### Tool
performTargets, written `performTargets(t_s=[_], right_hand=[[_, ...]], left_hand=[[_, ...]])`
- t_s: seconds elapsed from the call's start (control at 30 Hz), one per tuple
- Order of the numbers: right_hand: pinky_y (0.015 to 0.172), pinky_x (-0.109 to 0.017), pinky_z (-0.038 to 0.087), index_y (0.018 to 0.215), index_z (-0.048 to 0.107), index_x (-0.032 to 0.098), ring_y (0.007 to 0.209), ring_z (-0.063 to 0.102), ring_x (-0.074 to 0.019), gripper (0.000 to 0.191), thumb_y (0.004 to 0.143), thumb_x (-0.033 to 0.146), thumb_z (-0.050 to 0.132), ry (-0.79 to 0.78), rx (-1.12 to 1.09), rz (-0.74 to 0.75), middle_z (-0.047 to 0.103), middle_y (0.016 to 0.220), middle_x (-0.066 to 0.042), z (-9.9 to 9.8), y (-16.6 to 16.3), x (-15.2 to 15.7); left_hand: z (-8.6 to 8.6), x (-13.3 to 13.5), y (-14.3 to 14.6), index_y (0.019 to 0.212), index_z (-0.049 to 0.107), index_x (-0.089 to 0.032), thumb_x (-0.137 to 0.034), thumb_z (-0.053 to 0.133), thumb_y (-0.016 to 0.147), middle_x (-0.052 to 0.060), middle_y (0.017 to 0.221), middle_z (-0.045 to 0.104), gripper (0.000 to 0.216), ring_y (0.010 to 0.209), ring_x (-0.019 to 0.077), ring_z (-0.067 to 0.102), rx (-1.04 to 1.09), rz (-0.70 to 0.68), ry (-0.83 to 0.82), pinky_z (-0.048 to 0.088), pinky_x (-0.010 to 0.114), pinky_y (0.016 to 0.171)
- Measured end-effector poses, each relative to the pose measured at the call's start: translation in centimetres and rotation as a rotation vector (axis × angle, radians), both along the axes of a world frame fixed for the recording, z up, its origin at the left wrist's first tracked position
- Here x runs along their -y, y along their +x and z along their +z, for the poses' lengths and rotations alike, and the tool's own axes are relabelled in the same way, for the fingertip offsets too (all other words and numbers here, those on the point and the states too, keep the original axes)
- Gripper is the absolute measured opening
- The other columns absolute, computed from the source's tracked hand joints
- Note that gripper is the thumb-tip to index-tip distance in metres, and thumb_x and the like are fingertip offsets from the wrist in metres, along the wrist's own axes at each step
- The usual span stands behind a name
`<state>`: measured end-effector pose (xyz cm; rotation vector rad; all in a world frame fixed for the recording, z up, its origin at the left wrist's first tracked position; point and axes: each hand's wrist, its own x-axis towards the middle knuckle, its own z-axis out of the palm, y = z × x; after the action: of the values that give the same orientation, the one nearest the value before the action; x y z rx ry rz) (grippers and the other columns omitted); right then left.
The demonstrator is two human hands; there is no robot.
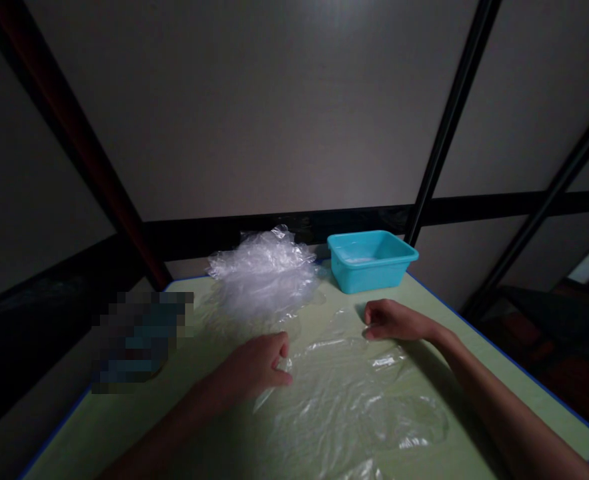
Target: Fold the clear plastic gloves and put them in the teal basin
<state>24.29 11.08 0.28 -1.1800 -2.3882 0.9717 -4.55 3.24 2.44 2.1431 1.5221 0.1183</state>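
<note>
A sheet of clear plastic film (344,393) lies spread and wrinkled on the pale green table (124,420). My left hand (257,363) rests on its left edge with the fingers curled, pinching the film near its upper corner. My right hand (391,320) pinches the film's far right corner, fingers closed. A heap of crumpled clear plastic (264,273) lies behind my hands at the far side of the table.
A turquoise plastic tub (371,260) stands at the table's far right corner, beside the heap. The table has a blue rim (549,393). Dark metal frame bars and grey wall panels stand behind. A blurred patch sits at the left edge.
</note>
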Motion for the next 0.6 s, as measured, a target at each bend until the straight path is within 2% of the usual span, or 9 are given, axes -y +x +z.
performTargets(t_s=[0.13,0.33,0.43,0.53,0.6], right_hand=[[0.047,-0.02,0.034,0.066,0.052,0.015,0.053,0.045,-0.009,0.016,0.066,0.027,0.062,-0.058,-0.018,0.051,0.05,0.058,0.003,0.5,0.1,0.2],[0.049,-0.022,0.038,0.064,0.052,0.015,0.053,0.049,-0.0101,0.008,0.067,0.02,0.056,-0.071,-0.125,0.005,0.054,0.058,0.002,1.4,0.7,0.3],[0.044,-0.022,0.039,0.065,0.049,0.016,0.048,0.05,-0.0092,0.011,0.071,0.024,0.053,-0.05,-0.204,-0.08,0.057,0.064,-0.001,1.8,0.8,0.3],[0.037,-0.02,0.037,0.073,0.045,0.016,0.042,0.051,-0.007,0.016,0.078,0.031,0.047,-0.034,-0.301,-0.18,0.06,0.081,-0.006,2.3,0.3,0.6],[0.042,-0.022,0.042,0.077,0.042,0.018,0.052,0.059,-0.0097,0.018,0.08,0.035,0.047,-0.048,-0.474,-0.229,0.06,0.097,-0.01,2.9,-0.3,1.0]], left_hand=[[-0.9,-0.7,-0.6,0.066,0.048,-0.017,-0.023,0.053,0.062,-0.005,0.059,0.044,0.009,0.057,0.0116,0.044,0.111,-0.03,-0.038,0.028,0.019,0.048],[0.1,-1.1,-0.6,0.056,0.047,-0.016,-0.022,0.044,0.067,-0.006,0.051,0.041,0.012,0.05,0.009,0.039,0.204,-0.04,-0.024,0.027,0.018,0.045],[0.6,-1.2,-0.1,0.06,0.047,-0.016,-0.021,0.042,0.07,-0.005,0.052,0.04,0.012,0.05,0.0087,0.038,0.245,0.019,0.063,0.027,0.018,0.045],[1.3,-0.9,0.6,0.068,0.049,-0.016,-0.023,0.042,0.075,-0.005,0.057,0.044,0.012,0.047,0.0077,0.038,0.352,0.187,0.248,0.027,0.017,0.042],[1.9,-0.4,1.1,0.072,0.05,-0.016,-0.026,0.044,0.077,-0.004,0.065,0.05,0.012,0.043,0.0061,0.039,0.484,0.29,0.406,0.028,0.017,0.039]])
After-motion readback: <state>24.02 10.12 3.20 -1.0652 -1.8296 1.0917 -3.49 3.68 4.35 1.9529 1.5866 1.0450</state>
